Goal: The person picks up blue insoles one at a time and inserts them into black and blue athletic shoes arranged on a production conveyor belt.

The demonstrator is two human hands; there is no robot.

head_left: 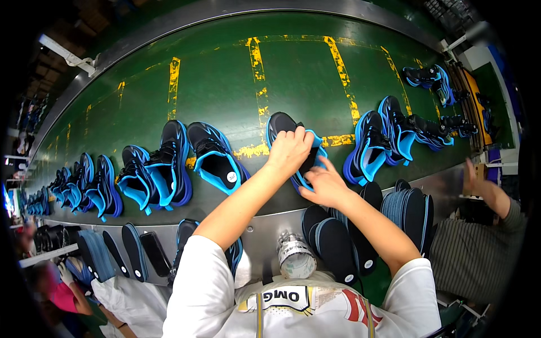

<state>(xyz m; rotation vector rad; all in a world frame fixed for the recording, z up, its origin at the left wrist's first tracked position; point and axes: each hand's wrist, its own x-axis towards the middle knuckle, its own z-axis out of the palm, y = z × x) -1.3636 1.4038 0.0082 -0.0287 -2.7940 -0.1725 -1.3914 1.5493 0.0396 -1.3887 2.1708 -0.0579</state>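
A black and blue sneaker (280,121) stands on the green conveyor belt (217,73) in front of me, its opening toward me. My left hand (291,150) is closed over its tongue and lace area. My right hand (326,185) is at the heel end, its fingers bent around the blue-lined collar. Between the hands the dark inside of the shoe shows only in part. Just left stands another sneaker (209,139), with a round white label on the insole inside it. More matching sneakers (369,132) stand to the right.
Several sneakers (163,155) line the belt's near edge at left. Stacked dark insoles (336,248) and a clear plastic bottle (296,259) sit on the metal ledge near my body. A phone-like black slab (155,253) lies at left. A co-worker's arm (489,188) reaches in at right.
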